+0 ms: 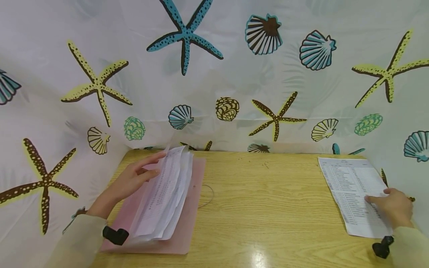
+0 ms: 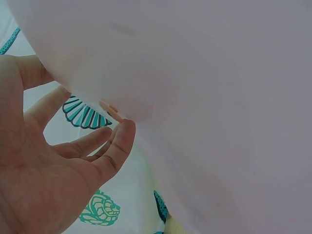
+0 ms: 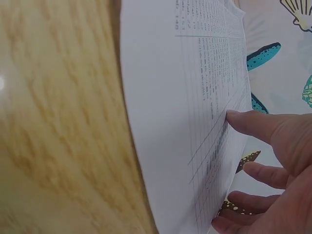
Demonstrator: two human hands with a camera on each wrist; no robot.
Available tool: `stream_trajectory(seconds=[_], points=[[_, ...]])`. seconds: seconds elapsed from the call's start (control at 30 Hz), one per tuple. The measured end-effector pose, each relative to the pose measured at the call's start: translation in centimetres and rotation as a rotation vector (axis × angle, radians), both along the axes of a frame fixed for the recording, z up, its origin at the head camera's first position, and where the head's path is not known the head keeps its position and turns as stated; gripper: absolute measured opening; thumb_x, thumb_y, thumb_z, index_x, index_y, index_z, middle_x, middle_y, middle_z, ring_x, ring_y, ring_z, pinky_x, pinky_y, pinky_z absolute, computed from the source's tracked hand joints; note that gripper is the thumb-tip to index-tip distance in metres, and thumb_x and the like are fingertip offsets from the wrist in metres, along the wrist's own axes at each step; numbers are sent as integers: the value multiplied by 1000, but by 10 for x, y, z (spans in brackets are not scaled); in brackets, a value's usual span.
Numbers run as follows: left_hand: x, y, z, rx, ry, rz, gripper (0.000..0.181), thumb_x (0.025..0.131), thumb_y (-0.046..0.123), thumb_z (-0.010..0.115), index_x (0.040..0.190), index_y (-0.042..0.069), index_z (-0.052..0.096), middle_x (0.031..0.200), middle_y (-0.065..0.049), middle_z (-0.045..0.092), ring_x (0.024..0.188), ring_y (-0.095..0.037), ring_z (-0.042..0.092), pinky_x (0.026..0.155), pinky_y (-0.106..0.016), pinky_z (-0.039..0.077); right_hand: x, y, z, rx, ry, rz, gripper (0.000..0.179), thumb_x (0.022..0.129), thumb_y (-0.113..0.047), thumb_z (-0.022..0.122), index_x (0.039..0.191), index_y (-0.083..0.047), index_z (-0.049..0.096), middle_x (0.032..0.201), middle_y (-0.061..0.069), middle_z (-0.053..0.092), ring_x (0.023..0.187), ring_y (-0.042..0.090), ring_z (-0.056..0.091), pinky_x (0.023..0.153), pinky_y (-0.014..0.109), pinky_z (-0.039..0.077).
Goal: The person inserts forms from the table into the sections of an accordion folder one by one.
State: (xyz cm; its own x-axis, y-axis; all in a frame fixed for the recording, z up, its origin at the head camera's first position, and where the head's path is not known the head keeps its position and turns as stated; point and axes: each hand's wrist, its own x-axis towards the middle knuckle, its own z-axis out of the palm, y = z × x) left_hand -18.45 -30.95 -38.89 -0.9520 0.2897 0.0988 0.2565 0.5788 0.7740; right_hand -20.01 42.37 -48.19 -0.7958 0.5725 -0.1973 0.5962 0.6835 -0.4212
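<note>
A pink plastic folder (image 1: 196,208) lies spread on the left side of the table, with a stack of printed papers (image 1: 167,186) leaning up inside it. My left hand (image 1: 134,178) holds the raised left edge of its translucent cover, thumb and fingers at the edge. From the left wrist, that pale pink cover (image 2: 209,107) fills most of the view and hides the papers. On the far right lies a printed sheet (image 1: 352,190) with rows of text. My right hand (image 1: 395,206) grips its right edge, thumb (image 3: 253,124) on the printed face and fingers by the edge.
The light wooden table (image 1: 261,201) spans the space between folder and sheet. A thin curved strand (image 1: 211,193) lies beside the folder. A white curtain (image 1: 221,82) printed with starfish and shells encloses the back and both sides.
</note>
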Motion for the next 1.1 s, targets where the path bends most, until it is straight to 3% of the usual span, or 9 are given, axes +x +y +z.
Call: stream_trajectory(seconds=[0.4,0.53,0.8,0.93,1.1], points=[[0,1,1,-3,-3,1,56,109,24,58,162,20,43,162,-21,46,114,-44,67,87,-30,54,-1,2,1,14,-69,-18,78,97,-31,69,148,16,32,156,42,34,141,60,34,119,68,28],[0,1,1,-4,-11,5,56,109,25,58,163,20,42,162,-21,46,114,-43,67,87,-30,54,-2,2,5,16,-120,-24,82,97,-33,70,150,14,29,155,41,33,138,61,35,117,68,30],[-2,1,2,-14,-4,6,56,109,25,58,163,21,42,162,-20,47,115,-43,66,87,-29,54,1,12,13,53,-204,68,87,91,-42,78,128,26,36,127,47,46,117,60,46,101,65,42],[-3,1,1,-9,-8,2,57,109,25,58,163,21,42,162,-20,46,115,-43,66,88,-30,54,1,12,14,35,-261,41,92,91,-45,75,129,30,37,128,46,47,115,55,47,104,61,42],[-3,2,1,-4,-14,2,57,109,25,58,163,21,42,163,-19,46,115,-42,66,88,-31,54,3,9,13,6,-250,-26,94,92,-45,74,132,30,36,129,44,46,109,50,47,101,55,45]])
